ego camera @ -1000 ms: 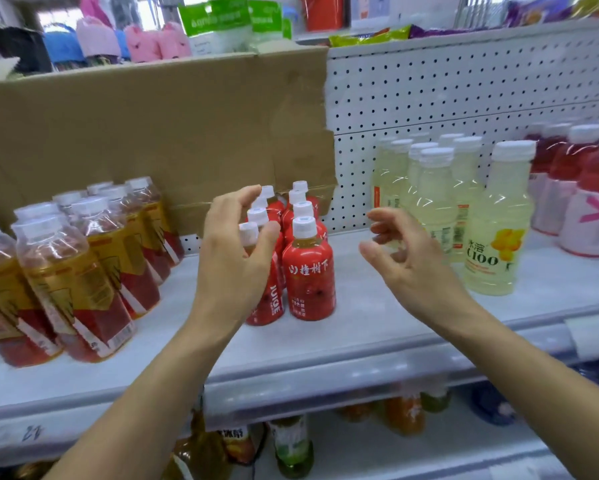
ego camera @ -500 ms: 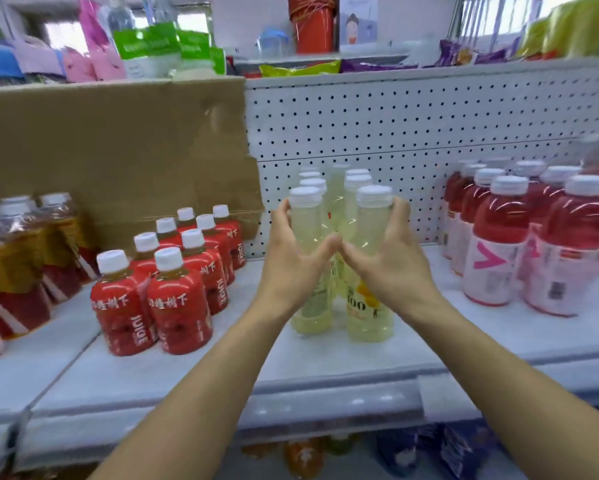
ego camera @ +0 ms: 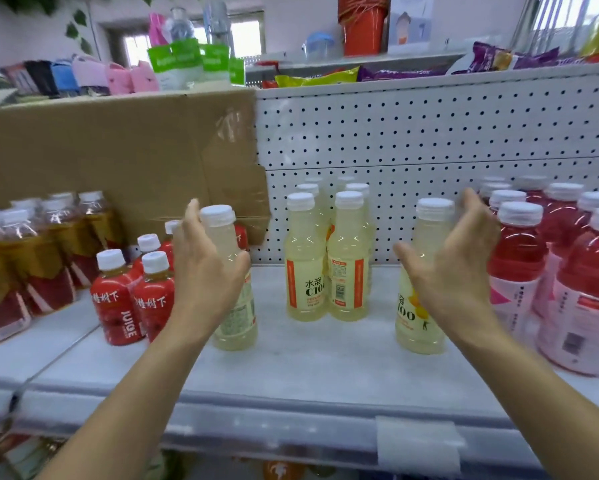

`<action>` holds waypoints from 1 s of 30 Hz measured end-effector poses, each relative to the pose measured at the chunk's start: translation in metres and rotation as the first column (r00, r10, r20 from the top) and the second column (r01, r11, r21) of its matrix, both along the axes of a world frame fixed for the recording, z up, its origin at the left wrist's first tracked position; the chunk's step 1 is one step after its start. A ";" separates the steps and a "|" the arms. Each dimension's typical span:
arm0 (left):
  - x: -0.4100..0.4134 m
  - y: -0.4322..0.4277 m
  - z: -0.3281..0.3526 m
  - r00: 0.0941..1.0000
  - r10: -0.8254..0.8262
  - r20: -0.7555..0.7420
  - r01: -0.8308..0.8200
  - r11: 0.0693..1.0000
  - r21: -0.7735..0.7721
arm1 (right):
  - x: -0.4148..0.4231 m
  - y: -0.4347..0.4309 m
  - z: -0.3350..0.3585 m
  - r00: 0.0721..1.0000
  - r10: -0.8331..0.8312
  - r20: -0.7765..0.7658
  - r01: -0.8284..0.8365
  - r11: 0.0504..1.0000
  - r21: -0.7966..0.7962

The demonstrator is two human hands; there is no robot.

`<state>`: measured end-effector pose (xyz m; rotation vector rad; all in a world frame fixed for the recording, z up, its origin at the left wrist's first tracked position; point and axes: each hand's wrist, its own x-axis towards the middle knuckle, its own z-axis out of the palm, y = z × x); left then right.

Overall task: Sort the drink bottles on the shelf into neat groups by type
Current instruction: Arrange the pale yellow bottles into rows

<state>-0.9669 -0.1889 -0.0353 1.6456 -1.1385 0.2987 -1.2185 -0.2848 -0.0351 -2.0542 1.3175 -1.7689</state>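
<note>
On the white shelf (ego camera: 308,368) the drinks stand in groups. My left hand (ego camera: 204,282) is wrapped around a pale yellow bottle (ego camera: 237,320) beside the small red juice bottles (ego camera: 118,306). My right hand (ego camera: 453,271) grips a second pale yellow bottle (ego camera: 414,320) next to the big red-pink bottles (ego camera: 575,289). Between my hands, further back, several more pale yellow bottles (ego camera: 305,271) stand in two rows. Amber tea bottles (ego camera: 48,258) fill the far left. Both held bottles are upright, at or just above the shelf.
A cardboard sheet (ego camera: 118,150) covers the back wall on the left, and a white pegboard (ego camera: 429,133) the right. Snack bags and other goods lie on top of the unit. A lower shelf holds more bottles below the front rail (ego camera: 291,427).
My hands were together on the two front yellow bottles; now they have spread apart, the left bottle moved left toward the red juices and the right bottle moved right toward the red-pink ones.
</note>
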 end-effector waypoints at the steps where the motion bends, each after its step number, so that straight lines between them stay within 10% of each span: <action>1: -0.003 0.001 0.005 0.983 0.086 0.164 -0.077 0.995 -0.063 | 0.003 0.006 0.008 0.999 -0.032 0.007 0.033 0.988 -0.152; 4: -0.023 -0.005 0.037 0.878 0.080 0.472 -0.009 0.989 -0.150 | 0.020 0.017 0.046 0.987 0.011 -0.161 -0.070 0.929 -0.365; 10: -0.045 -0.064 0.095 0.823 -0.302 0.482 -0.078 0.779 0.622 | 0.073 -0.019 0.094 0.620 0.135 -0.773 -0.053 0.990 0.130; 30: 0.020 -0.087 0.140 0.808 -0.453 0.377 -0.095 0.531 0.842 | 0.039 -0.056 0.135 0.486 0.215 -0.847 0.178 0.925 0.337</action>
